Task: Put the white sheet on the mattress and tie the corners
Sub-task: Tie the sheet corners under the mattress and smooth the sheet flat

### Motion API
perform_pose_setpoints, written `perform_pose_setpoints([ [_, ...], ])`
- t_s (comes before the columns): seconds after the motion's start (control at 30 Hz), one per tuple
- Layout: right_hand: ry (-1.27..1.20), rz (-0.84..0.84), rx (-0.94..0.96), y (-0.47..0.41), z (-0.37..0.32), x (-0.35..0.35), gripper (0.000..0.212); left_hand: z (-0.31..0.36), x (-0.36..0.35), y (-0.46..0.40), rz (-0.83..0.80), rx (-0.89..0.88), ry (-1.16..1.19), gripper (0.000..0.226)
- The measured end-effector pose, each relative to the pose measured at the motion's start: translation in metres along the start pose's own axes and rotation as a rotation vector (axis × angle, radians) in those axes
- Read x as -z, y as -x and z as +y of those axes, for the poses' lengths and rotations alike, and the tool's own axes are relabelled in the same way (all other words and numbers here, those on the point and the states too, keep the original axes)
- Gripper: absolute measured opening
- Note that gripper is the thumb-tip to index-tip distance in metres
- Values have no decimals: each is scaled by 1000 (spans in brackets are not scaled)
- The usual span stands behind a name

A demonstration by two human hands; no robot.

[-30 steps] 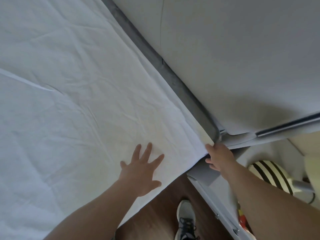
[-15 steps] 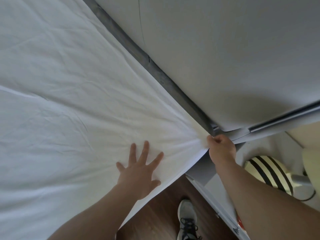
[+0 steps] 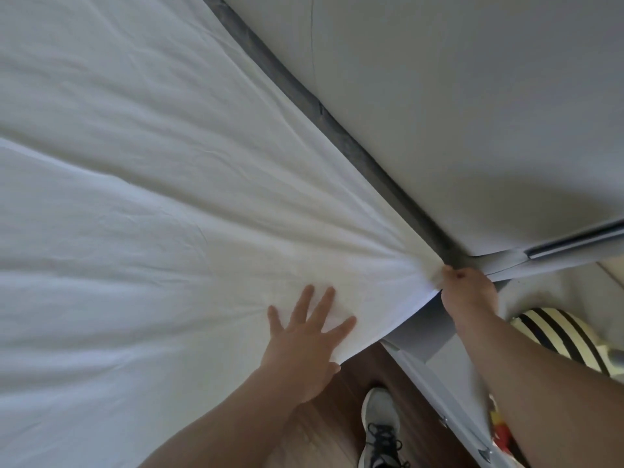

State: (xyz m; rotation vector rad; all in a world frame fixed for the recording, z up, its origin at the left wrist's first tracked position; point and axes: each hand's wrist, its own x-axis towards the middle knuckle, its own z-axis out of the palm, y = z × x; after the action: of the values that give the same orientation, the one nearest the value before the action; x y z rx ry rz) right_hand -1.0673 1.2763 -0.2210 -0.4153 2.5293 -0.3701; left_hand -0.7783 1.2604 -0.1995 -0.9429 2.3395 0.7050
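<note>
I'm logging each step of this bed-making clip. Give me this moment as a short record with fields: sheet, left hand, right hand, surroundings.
sheet: wrinkled white cotton sheet spread over the mattress, creases fanning toward its near corner
left hand: left hand flat, fingers spread, pressing on the sheet near the edge
right hand: right hand pinching the sheet's corner beside the grey bed frame edge
surroundings: brown wooden floor, grey laced sneaker, black-and-cream striped round object

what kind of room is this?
Most likely a bedroom: a white sheet spread over a bed, a padded grey headboard along its edge, wood floor below.
</note>
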Motion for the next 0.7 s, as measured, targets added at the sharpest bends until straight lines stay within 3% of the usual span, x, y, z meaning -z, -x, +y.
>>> perform_pose_setpoints([
  [0.13, 100, 62, 188, 18, -32, 0, 32, -33, 5, 17, 215, 55, 116, 54],
  [0.23, 149, -5, 420, 36, -88, -13, 34, -69, 27, 18, 357, 211, 235, 55],
  [0.33, 356, 26, 676, 26, -158, -32, 27, -110, 44, 11, 272, 403, 223, 85],
  [0.43, 681, 122, 734, 2, -200, -52, 21, -134, 48, -1, 146, 491, 244, 111],
  [0.7, 971, 189, 1031, -19, -202, -61, 24, -130, 34, -17, 134, 509, 258, 120],
])
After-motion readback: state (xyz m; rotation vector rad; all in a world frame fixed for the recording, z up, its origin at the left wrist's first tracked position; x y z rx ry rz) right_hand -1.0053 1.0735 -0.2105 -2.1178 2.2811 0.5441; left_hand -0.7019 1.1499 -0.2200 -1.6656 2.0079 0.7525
